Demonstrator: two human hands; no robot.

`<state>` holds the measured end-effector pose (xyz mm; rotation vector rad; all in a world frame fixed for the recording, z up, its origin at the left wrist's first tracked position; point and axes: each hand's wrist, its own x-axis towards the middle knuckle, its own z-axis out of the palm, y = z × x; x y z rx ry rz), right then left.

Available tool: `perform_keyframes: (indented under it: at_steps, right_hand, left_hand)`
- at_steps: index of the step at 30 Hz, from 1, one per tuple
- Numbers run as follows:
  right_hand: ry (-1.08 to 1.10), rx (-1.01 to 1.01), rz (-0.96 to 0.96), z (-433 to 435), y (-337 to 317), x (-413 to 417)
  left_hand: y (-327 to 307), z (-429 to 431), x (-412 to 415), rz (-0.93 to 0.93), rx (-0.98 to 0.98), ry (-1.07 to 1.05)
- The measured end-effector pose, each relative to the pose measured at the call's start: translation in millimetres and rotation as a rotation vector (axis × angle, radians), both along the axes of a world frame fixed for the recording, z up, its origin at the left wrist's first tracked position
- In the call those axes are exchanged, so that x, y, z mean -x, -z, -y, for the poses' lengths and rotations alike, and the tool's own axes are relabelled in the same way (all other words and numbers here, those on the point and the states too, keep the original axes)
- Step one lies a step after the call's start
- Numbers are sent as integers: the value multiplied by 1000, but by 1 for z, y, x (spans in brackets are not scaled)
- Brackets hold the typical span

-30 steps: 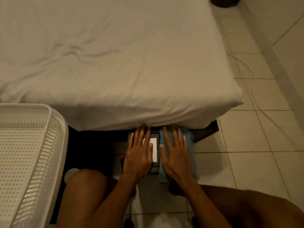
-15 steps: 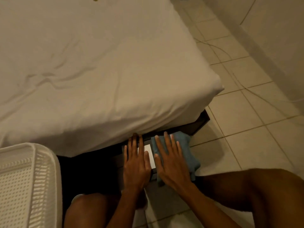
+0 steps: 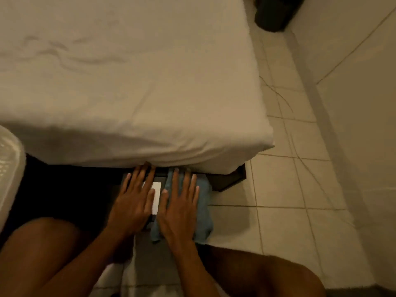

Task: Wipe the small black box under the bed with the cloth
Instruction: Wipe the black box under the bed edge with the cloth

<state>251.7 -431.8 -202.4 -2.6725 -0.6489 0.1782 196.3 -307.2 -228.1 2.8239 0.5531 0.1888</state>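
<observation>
A small black box point(image 3: 152, 219) with a white label lies on the floor at the bed's edge, mostly covered by my hands. My left hand point(image 3: 134, 198) rests flat on its left part, fingers spread, fingertips reaching under the mattress. A blue cloth point(image 3: 204, 198) covers the box's right side, and my right hand point(image 3: 179, 207) presses flat on it with fingers apart. The far end of the box is hidden under the bed point(image 3: 128, 82).
The bed's white sheet overhangs a dark frame corner point(image 3: 227, 179). A white perforated basket point(image 3: 8, 174) stands at the left. My bare knees fill the bottom. Tiled floor point(image 3: 289, 189) with a thin cable and a wall lie right; a dark bin point(image 3: 276, 11) sits far back.
Both hands stay flat on the box and the cloth. The camera view has shifted, and the basket has slid toward the left edge of view.
</observation>
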Motion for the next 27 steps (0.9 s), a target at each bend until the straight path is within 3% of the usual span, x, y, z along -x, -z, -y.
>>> perform_keyframes:
  at_steps: [3, 8, 13, 17, 22, 27]
  right_hand:
    - [-169, 21, 31, 21, 4, 9]
    - [-15, 7, 23, 4, 11, -12]
    - [-235, 14, 35, 34, 9, -2]
    - [-45, -10, 10, 10, 6, -9]
    - [-295, 29, -41, 34, 6, 2]
    - [-261, -50, -112, 40, -7, -17]
  left_hand:
    - [-1, 2, -1, 22, 3, -27]
    - [-5, 3, -2, 4, 13, -37]
    - [-9, 4, -4, 3, 118, -36]
    - [-7, 2, -2, 7, 135, -27]
    - [-9, 1, -1, 21, 159, -22]
    - [-12, 4, -5, -4, 155, -57]
